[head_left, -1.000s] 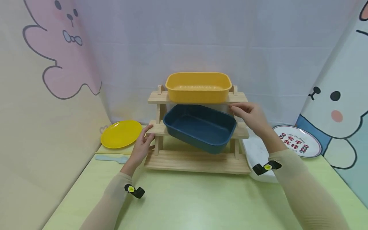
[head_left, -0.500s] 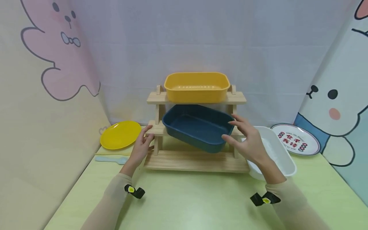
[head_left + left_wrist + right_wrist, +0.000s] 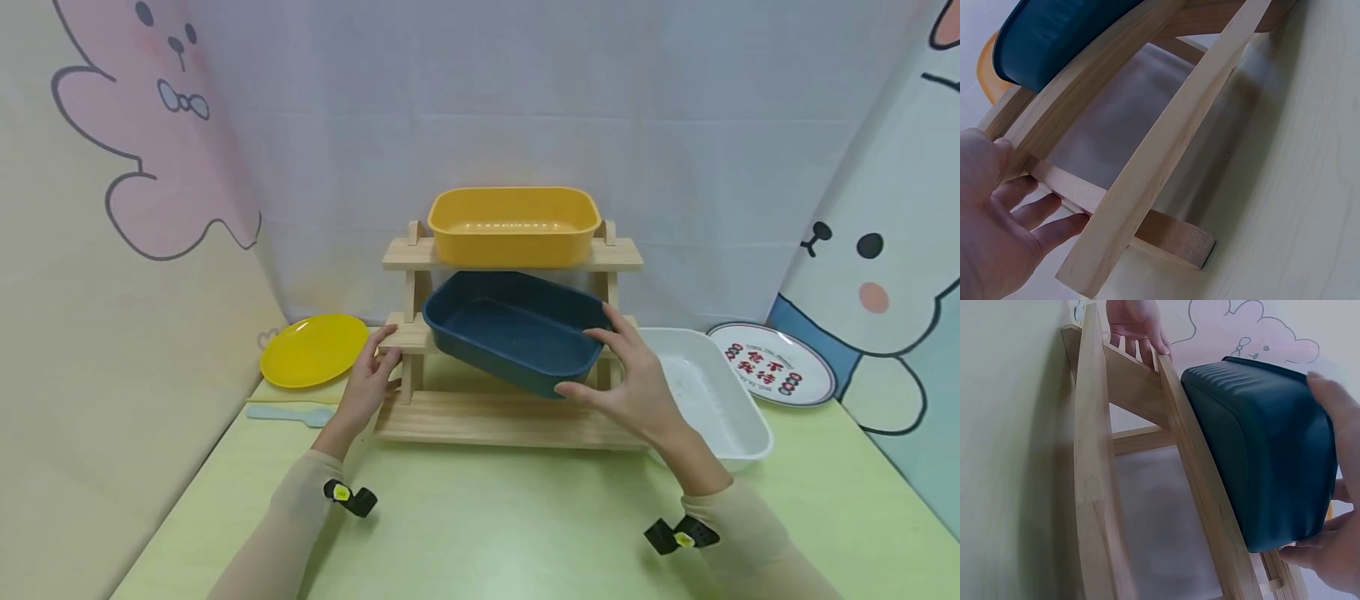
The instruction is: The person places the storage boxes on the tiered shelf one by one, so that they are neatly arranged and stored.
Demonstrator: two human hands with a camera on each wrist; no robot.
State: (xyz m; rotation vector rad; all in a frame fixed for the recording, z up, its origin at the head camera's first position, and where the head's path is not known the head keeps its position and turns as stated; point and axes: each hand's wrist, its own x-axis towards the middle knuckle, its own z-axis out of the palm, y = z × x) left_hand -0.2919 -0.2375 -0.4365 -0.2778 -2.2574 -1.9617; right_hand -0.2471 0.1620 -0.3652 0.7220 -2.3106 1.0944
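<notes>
A dark blue rectangular bin (image 3: pixel 517 329) sits skewed on the middle shelf of a three-tier wooden rack (image 3: pixel 510 421), its right front corner jutting past the board. My right hand (image 3: pixel 637 383) holds the bin's right end, thumb at the front corner and fingers at the far rim; the right wrist view shows the fingertips (image 3: pixel 1297 555) against its side. At the rack's left, my left hand (image 3: pixel 365 387) grips the end of the middle shelf board (image 3: pixel 1063 87), thumb on top and fingers underneath. A yellow bin (image 3: pixel 516 248) stands straight on the top shelf.
Right of the rack lies a white tray (image 3: pixel 738 450), with a white oval plate (image 3: pixel 772 392) bearing red characters behind it. On the left are a yellow plate (image 3: pixel 315 352) and a light blue utensil (image 3: pixel 281 412). Curtains with cartoon animals surround the table (image 3: pixel 480 517).
My right hand has come down from beside the upper shelf to the blue bin's right end and taken hold of it. The left hand stays on the shelf end.
</notes>
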